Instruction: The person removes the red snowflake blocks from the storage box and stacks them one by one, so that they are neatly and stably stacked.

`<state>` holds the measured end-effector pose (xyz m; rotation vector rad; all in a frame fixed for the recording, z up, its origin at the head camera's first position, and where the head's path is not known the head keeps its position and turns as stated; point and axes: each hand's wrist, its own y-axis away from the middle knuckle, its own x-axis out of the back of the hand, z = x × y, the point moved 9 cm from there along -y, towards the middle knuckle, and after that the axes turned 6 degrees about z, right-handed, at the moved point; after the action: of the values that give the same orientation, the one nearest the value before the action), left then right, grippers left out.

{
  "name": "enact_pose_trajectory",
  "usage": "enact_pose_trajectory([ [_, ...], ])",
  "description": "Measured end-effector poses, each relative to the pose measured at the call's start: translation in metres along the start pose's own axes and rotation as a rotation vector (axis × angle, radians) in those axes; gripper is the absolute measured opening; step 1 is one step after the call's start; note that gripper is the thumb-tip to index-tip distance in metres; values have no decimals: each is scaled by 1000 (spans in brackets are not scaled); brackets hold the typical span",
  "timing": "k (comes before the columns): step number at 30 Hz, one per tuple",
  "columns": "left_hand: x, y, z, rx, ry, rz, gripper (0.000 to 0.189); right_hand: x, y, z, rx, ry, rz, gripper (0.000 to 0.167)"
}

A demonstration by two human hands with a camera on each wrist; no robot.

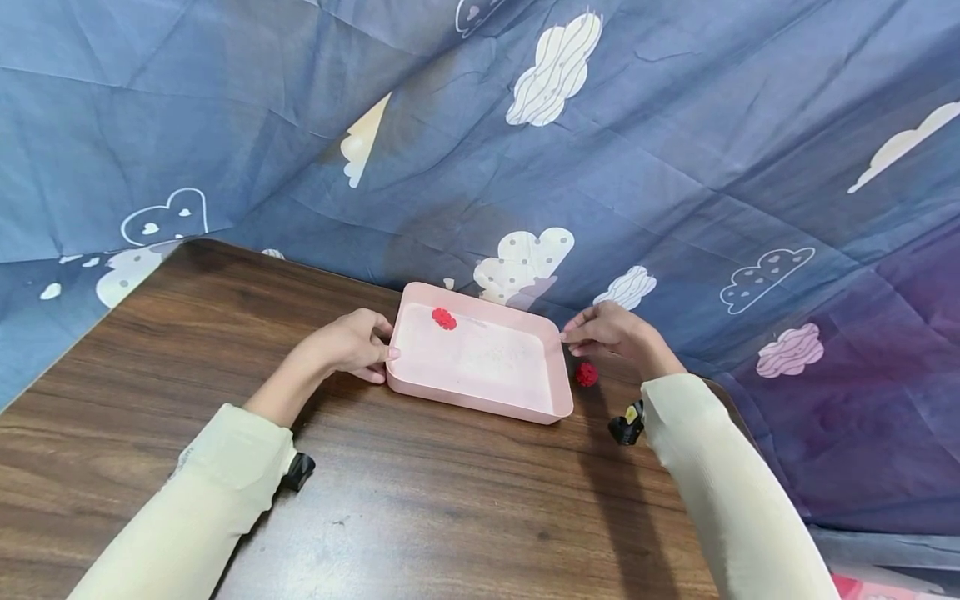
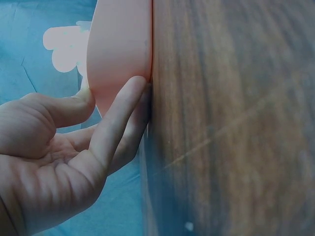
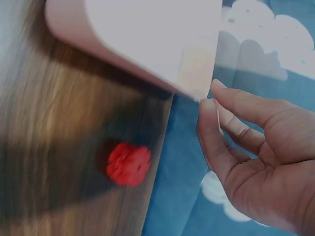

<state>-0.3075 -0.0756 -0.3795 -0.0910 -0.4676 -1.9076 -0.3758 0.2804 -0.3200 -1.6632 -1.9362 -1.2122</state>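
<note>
A shallow pink rectangular tray (image 1: 480, 402) is at the far side of the table, between both hands. My left hand (image 1: 352, 343) grips its left end, thumb at the rim and fingers against the outer wall, as the left wrist view also shows. With thumb and fingertips, my right hand (image 1: 607, 329) pinches the rim at the far right corner. Inside the tray, near the back left, lies a flat-looking red scalloped piece (image 1: 444, 318). A small red lumpy ball (image 3: 129, 164) rests on the wood just right of the tray, below my right hand.
The brown wood-grain table (image 1: 420, 492) reaches to a blue cloth backdrop (image 1: 420, 167) printed with clouds. In the right wrist view, the red ball is close to the table's edge. Black wrist devices are at both light sleeves (image 1: 225, 458).
</note>
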Motion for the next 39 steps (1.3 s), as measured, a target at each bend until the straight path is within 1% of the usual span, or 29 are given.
enact_pose_trajectory([
  [3,1,0,-1,6,-2,2,51,-9,-3,-16,24,18,-11,32],
  [6,0,0,-2,16,10,-5,51,-22,-7,-29,44,39,-46,35],
  [8,0,0,-3,22,17,-11,51,-34,-11,-35,50,30,-95,36],
  [13,0,-1,-5,29,19,-6,50,-71,-19,-50,64,5,-256,38],
  [16,1,-1,-4,29,19,-3,50,-93,-21,-60,76,17,-321,40],
  [19,0,0,-4,27,20,-5,50,-111,-23,-71,92,31,-351,44],
  [21,0,0,-4,29,21,-5,50,-121,-24,-80,121,44,-369,46],
  [27,-1,-1,-4,33,11,-6,49,-143,-26,-103,189,32,-412,57],
  [29,-3,-2,-4,30,7,-10,49,-147,-26,-108,210,45,-410,59],
  [32,-3,-3,-3,29,9,-8,49,-152,-25,-117,267,95,-378,54],
  [36,-1,-3,-2,32,7,2,51,-152,-24,-128,338,220,-281,39],
  [39,0,-3,-3,32,0,4,51,-153,-23,-132,370,341,-218,28],
])
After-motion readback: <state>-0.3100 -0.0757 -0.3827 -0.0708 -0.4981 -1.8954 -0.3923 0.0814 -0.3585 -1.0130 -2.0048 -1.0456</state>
